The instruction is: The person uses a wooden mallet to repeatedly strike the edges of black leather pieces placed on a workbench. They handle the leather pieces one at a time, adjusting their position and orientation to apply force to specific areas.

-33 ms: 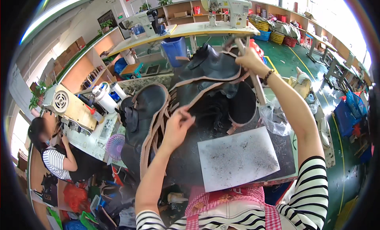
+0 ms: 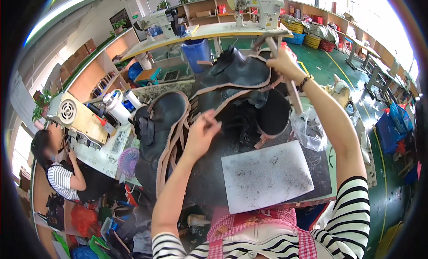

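Observation:
My right hand (image 2: pixel 285 65) grips a hammer (image 2: pixel 294 97) by its handle, its head raised over the far right of the dark worktable (image 2: pixel 203 179). My left hand (image 2: pixel 201 135) is closed, fingers curled together beside the toothed tan edge of a black leather piece (image 2: pixel 223 101); anything pinched between the fingertips is hidden. Another black piece with tan edging (image 2: pixel 243 74) lies beyond it, and a stack of similar pieces (image 2: pixel 167 110) rests left of my left hand. A black piece with a rounded end (image 2: pixel 274 114) is to the right. Nearest me lies a speckled white board (image 2: pixel 267 176).
A clear plastic bag (image 2: pixel 308 130) sits at the table's right side. A blue bin (image 2: pixel 196 56) and sewing machines (image 2: pixel 256 14) stand beyond. To the left, a person (image 2: pixel 64 179) sits by a cream machine (image 2: pixel 76 116), with a purple fan (image 2: pixel 129 162) nearby.
The hammer's head has risen and sharpened from a blur, while my right hand still grips its handle. My left hand has shifted very slightly, staying by the tan edge.

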The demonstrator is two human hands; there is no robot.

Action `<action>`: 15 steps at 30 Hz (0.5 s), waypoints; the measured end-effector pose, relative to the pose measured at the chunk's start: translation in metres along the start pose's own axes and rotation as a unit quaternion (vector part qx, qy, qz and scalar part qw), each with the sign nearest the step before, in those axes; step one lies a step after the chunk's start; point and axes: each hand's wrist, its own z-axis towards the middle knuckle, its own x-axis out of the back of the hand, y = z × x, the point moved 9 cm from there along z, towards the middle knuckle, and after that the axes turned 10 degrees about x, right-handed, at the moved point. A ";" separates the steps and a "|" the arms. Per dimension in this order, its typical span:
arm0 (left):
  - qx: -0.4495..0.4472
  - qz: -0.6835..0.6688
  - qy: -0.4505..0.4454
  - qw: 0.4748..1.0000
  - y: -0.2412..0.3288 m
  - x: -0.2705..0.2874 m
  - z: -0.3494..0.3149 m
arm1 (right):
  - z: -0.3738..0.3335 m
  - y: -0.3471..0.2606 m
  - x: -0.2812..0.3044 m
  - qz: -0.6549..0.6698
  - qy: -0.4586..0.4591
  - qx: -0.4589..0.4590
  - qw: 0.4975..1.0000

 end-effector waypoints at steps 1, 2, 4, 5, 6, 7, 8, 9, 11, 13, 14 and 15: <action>-0.006 -0.044 0.015 0.999 0.003 -0.006 0.020 | 0.002 -0.006 0.015 -0.068 0.022 0.024 0.997; 0.049 -0.086 -0.047 0.994 -0.034 -0.015 0.055 | 0.007 -0.012 0.027 -0.154 0.061 0.097 0.981; 0.130 -0.237 -0.024 0.963 -0.053 -0.014 0.105 | -0.003 -0.007 0.019 -0.143 0.042 0.079 0.986; 0.209 -0.361 -0.037 0.908 -0.067 -0.026 0.123 | -0.011 -0.002 0.019 -0.144 0.037 0.068 0.987; 0.223 -0.397 -0.043 0.889 -0.078 -0.028 0.138 | -0.015 0.006 0.011 -0.142 0.012 0.040 0.989; 0.233 -0.434 -0.054 0.869 -0.087 -0.032 0.154 | -0.018 0.014 0.004 -0.144 -0.012 0.011 0.989; 0.232 -0.436 -0.062 0.867 -0.093 -0.038 0.162 | -0.022 0.020 0.001 -0.120 -0.011 0.001 0.993; 0.240 -0.416 -0.054 0.876 -0.102 -0.040 0.167 | -0.023 0.025 -0.007 -0.091 -0.012 -0.009 0.996; 0.221 -0.398 -0.036 0.890 -0.107 -0.049 0.165 | -0.020 0.038 -0.016 -0.081 -0.007 -0.033 0.996; 0.225 -0.409 -0.031 0.884 -0.096 -0.063 0.153 | -0.013 0.055 -0.019 -0.068 -0.022 -0.079 0.994; 0.211 -0.398 -0.026 0.892 -0.089 -0.066 0.148 | -0.010 0.065 -0.024 -0.061 -0.028 -0.099 0.993; 0.197 -0.386 -0.022 0.901 -0.083 -0.068 0.146 | -0.007 0.073 -0.028 -0.054 -0.034 -0.118 0.991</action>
